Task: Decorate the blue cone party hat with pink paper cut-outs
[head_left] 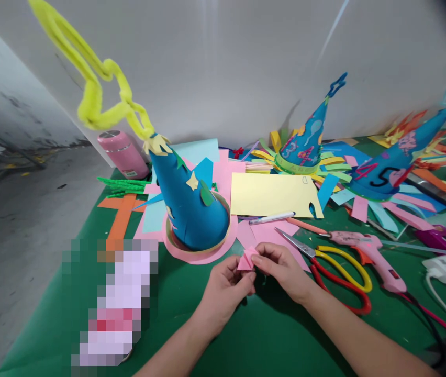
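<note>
Between my two hands is a small folded piece of pink paper. My left hand pinches its lower left side, and my right hand grips its right side with thumb and fingertips. Just beyond them stands a blue paper cone hat with a pink brim, star and leaf cutouts, and a yellow pipe-cleaner shape at its tip. Scissors with red and yellow handles lie by my right wrist. Behind my hands are pink paper scraps and a white pen.
A pink glue gun with its cord lies at right. A yellow paper sheet is behind the pen. Two more decorated cone hats stand farther back. A pink bottle, green pipe cleaners and orange strips are at left.
</note>
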{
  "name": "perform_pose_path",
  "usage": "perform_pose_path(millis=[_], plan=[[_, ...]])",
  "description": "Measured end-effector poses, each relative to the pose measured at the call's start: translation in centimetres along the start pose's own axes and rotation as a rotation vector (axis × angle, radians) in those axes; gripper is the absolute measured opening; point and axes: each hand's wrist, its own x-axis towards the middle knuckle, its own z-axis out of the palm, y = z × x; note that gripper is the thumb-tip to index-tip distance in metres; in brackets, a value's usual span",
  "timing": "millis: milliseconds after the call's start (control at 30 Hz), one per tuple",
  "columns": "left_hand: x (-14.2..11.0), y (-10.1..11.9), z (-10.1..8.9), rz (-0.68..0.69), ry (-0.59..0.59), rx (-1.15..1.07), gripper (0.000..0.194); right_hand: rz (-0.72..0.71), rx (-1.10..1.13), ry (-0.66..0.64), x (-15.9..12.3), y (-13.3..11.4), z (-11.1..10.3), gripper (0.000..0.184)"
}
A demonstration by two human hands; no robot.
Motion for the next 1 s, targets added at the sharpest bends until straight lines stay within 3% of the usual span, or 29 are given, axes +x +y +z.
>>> perform_pose_path(millis=[200, 400, 567, 800, 1000], plan=[[0.0, 0.0, 0.1, 0.012, -0.002, 0.003, 0.01, 0.01, 0.005, 0.007, 0.1, 0.0, 0.0, 0.021], [0.1, -0.3, -0.1, 0.034, 0.008, 0.016, 0.027, -0.025, -0.102, 0.014, 0.0, 0.5, 0.0, 0.022], [0.2, -0.4, -0.2, 0.035, 0.036, 0.048, 0.029, -0.057, -0.161, 0.047, -0.2, 0.6, 0.2, 0.022], [0.3, -0.4, -0.4, 0.058, 0.001, 0.064, 0.032, -0.064, -0.042, -0.022, -0.3, 0.4, 0.8, 0.018], [0.3, -0.5, -0.5, 0.086, -0.004, 0.107, 0.032, -0.072, -0.062, 0.034, -0.5, 0.3, 1.0, 0.02]])
